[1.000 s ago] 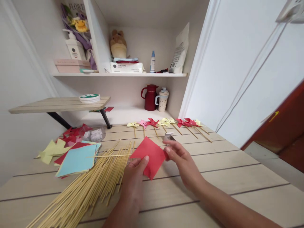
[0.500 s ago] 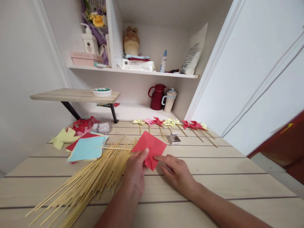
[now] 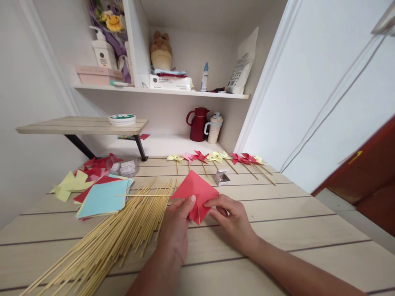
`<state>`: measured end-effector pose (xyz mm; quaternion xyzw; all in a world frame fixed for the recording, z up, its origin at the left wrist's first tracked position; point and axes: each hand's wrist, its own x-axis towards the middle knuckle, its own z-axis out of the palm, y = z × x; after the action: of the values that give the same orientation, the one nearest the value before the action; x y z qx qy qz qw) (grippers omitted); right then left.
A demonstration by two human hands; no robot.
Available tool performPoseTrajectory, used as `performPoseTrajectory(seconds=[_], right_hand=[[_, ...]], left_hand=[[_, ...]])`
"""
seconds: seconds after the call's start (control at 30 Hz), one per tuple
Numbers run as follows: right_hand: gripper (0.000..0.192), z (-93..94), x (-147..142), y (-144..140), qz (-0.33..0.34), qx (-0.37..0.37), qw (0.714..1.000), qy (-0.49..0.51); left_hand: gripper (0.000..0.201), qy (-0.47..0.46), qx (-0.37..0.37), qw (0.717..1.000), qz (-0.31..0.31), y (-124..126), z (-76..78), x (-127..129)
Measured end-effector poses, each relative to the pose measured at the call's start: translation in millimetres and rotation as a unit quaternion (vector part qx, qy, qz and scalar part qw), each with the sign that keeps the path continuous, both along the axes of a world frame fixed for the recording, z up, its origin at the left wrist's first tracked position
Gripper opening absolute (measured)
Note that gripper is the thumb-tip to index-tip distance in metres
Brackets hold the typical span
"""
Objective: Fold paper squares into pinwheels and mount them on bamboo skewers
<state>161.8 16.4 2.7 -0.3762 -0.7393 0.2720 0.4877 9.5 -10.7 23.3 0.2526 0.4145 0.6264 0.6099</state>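
- Printing on the white pump bottle (image 3: 103,51), the flat white packet (image 3: 168,82) on the shelf and the pale bag (image 3: 241,65) leaning in the corner: present, but too small to read.
- Green marking on the round tin (image 3: 122,119) on the side shelf: not legible either.
- Left hand (image 3: 176,230) stretched forward from the lower edge, thumb up on the near edge of the red folded paper (image 3: 194,191), fingers curled beneath it; pinching the paper.
- Right hand (image 3: 233,218) reaching in from the lower right, forearm slanting across the table (image 3: 277,230), fingertips closed on the paper's right corner.
- Red folded paper held between both hands just above the tabletop, point tilted up and away, beside the tips of the bamboo skewers (image 3: 117,242).
- Skewers fanned out in a heap to the left of the hands.
- Stack of coloured sheets (image 3: 103,199), light blue on top, just beyond the skewers.
- Row of finished pinwheels (image 3: 216,158), red, pink and yellow, lying along the far edge of the table.
- Small silver box (image 3: 221,177) near the pinwheels, apart from the hands.
- Dark red jug (image 3: 197,124) and speckled cup (image 3: 213,128) side by side on the lower shelf.
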Motion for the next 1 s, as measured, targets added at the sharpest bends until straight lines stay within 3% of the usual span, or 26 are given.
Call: performPoseTrajectory(seconds=[0.27,0.6,1.0], right_hand=[[0.015,4.9,-2,-3,0.044,-0.007,0.999,0.016],[0.024,5.4,-5,0,0.006,-0.173,0.979,0.110],[0.032,4.0,-4,3,-0.002,-0.226,0.962,0.151]], left_hand=[[0.028,-0.019,-0.010,1.000,0.005,0,-0.5,1],[0.028,0.017,-0.017,1.000,0.002,0,-8.4,5],[0.029,0.015,-0.019,1.000,0.005,1,-9.3,8]])
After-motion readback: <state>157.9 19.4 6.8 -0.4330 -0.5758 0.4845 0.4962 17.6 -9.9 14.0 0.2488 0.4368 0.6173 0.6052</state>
